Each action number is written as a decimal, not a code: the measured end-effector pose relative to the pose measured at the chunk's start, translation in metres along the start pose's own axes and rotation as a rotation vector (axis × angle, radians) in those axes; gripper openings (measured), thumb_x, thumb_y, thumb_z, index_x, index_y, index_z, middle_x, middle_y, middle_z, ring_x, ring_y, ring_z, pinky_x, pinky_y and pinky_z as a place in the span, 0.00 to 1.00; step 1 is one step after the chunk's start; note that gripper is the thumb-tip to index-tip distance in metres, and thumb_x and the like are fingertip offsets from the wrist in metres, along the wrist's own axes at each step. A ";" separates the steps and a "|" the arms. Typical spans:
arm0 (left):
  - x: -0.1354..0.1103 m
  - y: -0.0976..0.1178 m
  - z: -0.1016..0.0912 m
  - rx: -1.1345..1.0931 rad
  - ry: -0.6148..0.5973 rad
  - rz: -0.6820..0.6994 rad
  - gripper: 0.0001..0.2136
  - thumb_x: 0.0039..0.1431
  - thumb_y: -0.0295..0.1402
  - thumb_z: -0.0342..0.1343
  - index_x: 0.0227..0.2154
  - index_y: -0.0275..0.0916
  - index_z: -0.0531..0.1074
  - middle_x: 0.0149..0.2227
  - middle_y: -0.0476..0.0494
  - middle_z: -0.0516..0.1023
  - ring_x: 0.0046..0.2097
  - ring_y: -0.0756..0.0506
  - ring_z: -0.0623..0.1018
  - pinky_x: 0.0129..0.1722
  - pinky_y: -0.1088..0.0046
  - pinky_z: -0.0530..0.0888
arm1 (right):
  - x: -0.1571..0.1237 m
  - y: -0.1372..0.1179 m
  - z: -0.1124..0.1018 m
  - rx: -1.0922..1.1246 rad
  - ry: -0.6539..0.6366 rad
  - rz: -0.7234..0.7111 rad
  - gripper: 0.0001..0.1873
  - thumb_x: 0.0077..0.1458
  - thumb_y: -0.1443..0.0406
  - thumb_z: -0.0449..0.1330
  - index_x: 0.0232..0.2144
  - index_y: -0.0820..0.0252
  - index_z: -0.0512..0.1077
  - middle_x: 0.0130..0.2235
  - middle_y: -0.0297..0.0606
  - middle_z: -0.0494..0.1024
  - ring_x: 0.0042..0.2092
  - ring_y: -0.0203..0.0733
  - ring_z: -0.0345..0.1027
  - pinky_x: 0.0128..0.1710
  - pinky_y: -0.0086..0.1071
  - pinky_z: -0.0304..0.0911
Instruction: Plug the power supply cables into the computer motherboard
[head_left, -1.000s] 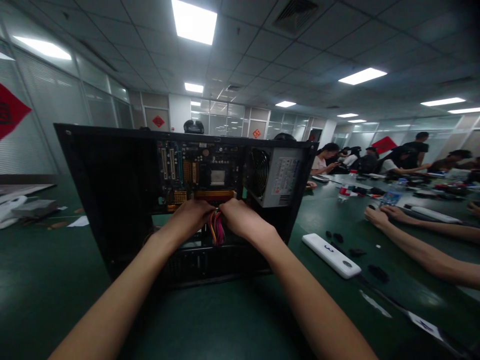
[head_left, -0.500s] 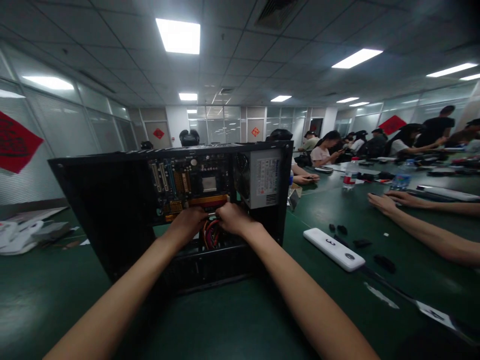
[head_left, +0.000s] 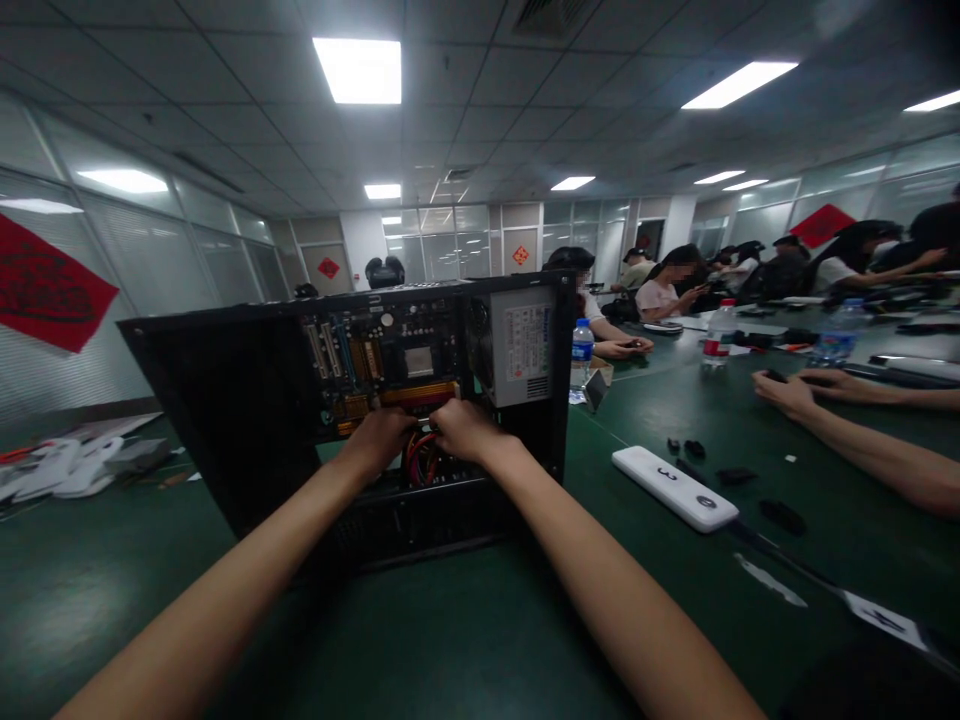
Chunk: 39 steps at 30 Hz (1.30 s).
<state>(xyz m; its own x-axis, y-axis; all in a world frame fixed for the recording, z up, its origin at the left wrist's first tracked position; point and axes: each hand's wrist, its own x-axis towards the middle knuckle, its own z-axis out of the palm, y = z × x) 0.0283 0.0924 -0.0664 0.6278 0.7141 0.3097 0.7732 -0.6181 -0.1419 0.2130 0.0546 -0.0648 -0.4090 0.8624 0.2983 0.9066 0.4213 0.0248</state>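
Coloured cables [head_left: 422, 462] sit inside the open black computer case [head_left: 225, 410], between and just below the left hand [head_left: 379, 440] and right hand [head_left: 466, 431]. Both wrists angle inward, fingers curled; what they grip, if anything, cannot be told. The label [head_left: 517, 345] on the power supply [head_left: 546, 320] is illegible; right of the case, a white bar [head_left: 686, 497] reads "3".

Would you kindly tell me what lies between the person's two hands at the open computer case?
The head view shows a bundle of multicoloured cables between the left hand and the right hand, sagging a little below them.
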 end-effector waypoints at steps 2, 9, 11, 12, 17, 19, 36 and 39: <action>0.001 -0.001 0.001 -0.005 -0.003 -0.002 0.14 0.62 0.28 0.53 0.46 0.42 0.80 0.43 0.40 0.82 0.44 0.42 0.81 0.44 0.71 0.74 | 0.000 0.000 0.000 0.010 0.012 -0.005 0.14 0.57 0.66 0.56 0.42 0.62 0.78 0.44 0.52 0.80 0.46 0.53 0.76 0.40 0.36 0.68; 0.005 0.002 -0.002 0.010 -0.065 -0.020 0.15 0.63 0.25 0.51 0.44 0.41 0.81 0.39 0.37 0.84 0.42 0.40 0.82 0.42 0.69 0.75 | 0.002 0.001 0.003 0.025 0.036 0.002 0.14 0.57 0.66 0.57 0.42 0.62 0.79 0.43 0.51 0.81 0.45 0.52 0.77 0.39 0.35 0.69; 0.006 0.003 -0.004 -0.001 -0.064 -0.029 0.14 0.62 0.25 0.52 0.43 0.43 0.81 0.41 0.38 0.84 0.43 0.40 0.82 0.43 0.69 0.75 | 0.002 0.001 0.002 0.017 0.038 0.002 0.13 0.58 0.65 0.57 0.42 0.61 0.79 0.43 0.50 0.81 0.45 0.52 0.77 0.39 0.35 0.69; 0.007 0.003 -0.004 -0.008 -0.058 -0.035 0.14 0.62 0.25 0.53 0.43 0.43 0.82 0.41 0.39 0.84 0.44 0.41 0.82 0.43 0.70 0.75 | 0.002 0.000 0.002 0.009 0.037 0.002 0.13 0.58 0.65 0.57 0.41 0.61 0.79 0.43 0.49 0.81 0.45 0.52 0.77 0.39 0.35 0.69; 0.007 0.004 -0.001 -0.024 -0.021 -0.093 0.13 0.61 0.26 0.53 0.41 0.41 0.82 0.42 0.38 0.84 0.46 0.40 0.82 0.45 0.69 0.74 | 0.002 -0.001 0.000 -0.057 0.073 -0.057 0.13 0.59 0.65 0.58 0.43 0.62 0.79 0.43 0.49 0.80 0.47 0.52 0.74 0.43 0.37 0.68; 0.006 0.005 0.001 -0.020 -0.017 -0.112 0.12 0.62 0.27 0.53 0.41 0.41 0.82 0.41 0.38 0.83 0.45 0.40 0.82 0.45 0.68 0.75 | 0.002 -0.002 0.002 -0.078 0.118 -0.112 0.13 0.59 0.66 0.58 0.42 0.64 0.79 0.46 0.50 0.78 0.51 0.53 0.70 0.47 0.39 0.67; 0.005 0.011 0.002 -0.013 -0.023 -0.196 0.11 0.63 0.31 0.53 0.39 0.37 0.80 0.40 0.33 0.83 0.45 0.37 0.82 0.44 0.65 0.75 | 0.003 -0.002 0.013 -0.038 0.124 -0.093 0.12 0.62 0.70 0.53 0.42 0.64 0.75 0.47 0.47 0.72 0.45 0.45 0.73 0.42 0.33 0.65; 0.005 0.010 0.003 -0.033 -0.027 -0.193 0.11 0.63 0.30 0.53 0.40 0.37 0.80 0.41 0.32 0.83 0.45 0.37 0.82 0.45 0.66 0.75 | 0.008 0.001 0.014 -0.066 0.110 -0.127 0.11 0.63 0.69 0.53 0.44 0.64 0.74 0.48 0.46 0.72 0.45 0.45 0.72 0.43 0.33 0.65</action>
<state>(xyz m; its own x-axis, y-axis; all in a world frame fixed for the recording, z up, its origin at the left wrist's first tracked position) 0.0394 0.0905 -0.0696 0.4709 0.8284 0.3032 0.8762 -0.4792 -0.0516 0.2090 0.0657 -0.0754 -0.5101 0.7661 0.3911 0.8547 0.5027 0.1300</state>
